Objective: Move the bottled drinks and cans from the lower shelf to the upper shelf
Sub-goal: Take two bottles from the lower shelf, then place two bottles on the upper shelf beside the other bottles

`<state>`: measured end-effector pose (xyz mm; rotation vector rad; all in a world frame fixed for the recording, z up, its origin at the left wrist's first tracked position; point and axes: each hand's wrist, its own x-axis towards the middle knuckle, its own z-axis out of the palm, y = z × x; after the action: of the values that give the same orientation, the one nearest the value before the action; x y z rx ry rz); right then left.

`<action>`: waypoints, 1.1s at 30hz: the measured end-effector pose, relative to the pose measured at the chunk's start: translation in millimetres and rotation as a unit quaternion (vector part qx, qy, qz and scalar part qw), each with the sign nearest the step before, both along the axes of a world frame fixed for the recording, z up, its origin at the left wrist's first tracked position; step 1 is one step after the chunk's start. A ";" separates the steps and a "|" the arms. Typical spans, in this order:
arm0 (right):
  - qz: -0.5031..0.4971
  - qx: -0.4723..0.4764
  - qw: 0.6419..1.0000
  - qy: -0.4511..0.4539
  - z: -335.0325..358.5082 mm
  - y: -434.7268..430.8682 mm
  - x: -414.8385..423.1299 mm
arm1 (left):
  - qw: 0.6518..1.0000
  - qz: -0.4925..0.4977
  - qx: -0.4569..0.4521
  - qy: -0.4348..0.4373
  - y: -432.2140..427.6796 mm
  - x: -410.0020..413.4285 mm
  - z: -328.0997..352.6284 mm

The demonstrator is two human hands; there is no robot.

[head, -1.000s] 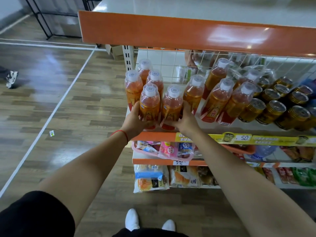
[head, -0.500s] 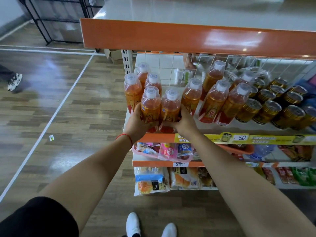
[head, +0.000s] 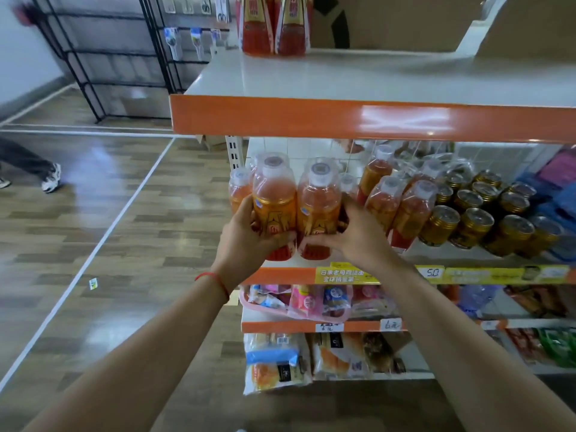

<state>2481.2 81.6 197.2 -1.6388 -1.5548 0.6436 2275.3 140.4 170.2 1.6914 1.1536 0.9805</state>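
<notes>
Top centre: two red-labelled bottles (head: 272, 29) on the upper shelf (head: 343, 82), necks and caps cut off by the frame's top edge. Centre: left hand (head: 246, 241) and right hand (head: 352, 238) cover the lower labels of the left bottle (head: 274, 207) and right bottle (head: 318, 210). Left edge: a person (head: 28, 163), legs and shoes only. Upper left corner: blurred reddish shape (head: 23, 9), unidentifiable. Far right: blue and purple goods (head: 558, 188), blurred, kind unclear.

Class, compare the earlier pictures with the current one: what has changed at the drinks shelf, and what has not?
The left hand and right hand have raised the two front bottles off the lower shelf, towards the upper shelf. Both hands gripped them already and still do. The other bottles and the cans stay put.
</notes>
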 end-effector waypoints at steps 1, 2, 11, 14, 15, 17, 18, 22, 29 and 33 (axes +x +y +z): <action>0.004 -0.002 1.000 0.007 9.6 -8.2 -0.1 | 1.000 -0.001 0.007 0.003 -7.1 -2.6 9.1; 0.009 -0.007 1.000 0.014 20.1 -17.1 -0.3 | 1.000 -0.003 0.016 0.007 -14.9 -5.4 18.9; 0.054 0.042 0.997 0.042 122.3 -81.4 -12.0 | 0.995 -0.059 0.084 0.016 -75.3 -30.4 126.7; 0.068 0.067 0.995 0.028 158.5 -88.3 -13.3 | 0.992 -0.085 0.092 -0.006 -80.6 -33.8 166.2; 0.073 0.076 0.994 0.019 170.3 -88.0 -13.7 | 0.991 -0.087 0.097 -0.010 -79.4 -34.2 178.5; 0.081 0.099 0.992 0.001 193.2 -84.9 -15.1 | 0.989 -0.089 0.114 -0.015 -73.8 -35.1 200.7; 0.086 0.110 0.990 -0.003 204.1 -82.3 -15.8 | 0.989 -0.088 0.121 -0.013 -71.0 -35.4 211.6; 0.114 0.135 0.984 0.000 243.6 -65.0 -18.0 | 0.987 -0.082 0.134 -0.016 -55.3 -37.5 253.8; 0.108 0.152 0.982 0.042 286.5 9.5 -18.5 | 0.992 -0.047 0.115 -0.021 12.0 -31.6 304.0; 0.099 0.125 0.985 0.063 286.8 64.3 -10.2 | 0.995 -0.012 0.091 -0.027 58.7 -17.7 309.1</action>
<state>2470.9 145.9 484.0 -1.2462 -1.6457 0.6143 2257.6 199.0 479.3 1.8068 1.0318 1.1371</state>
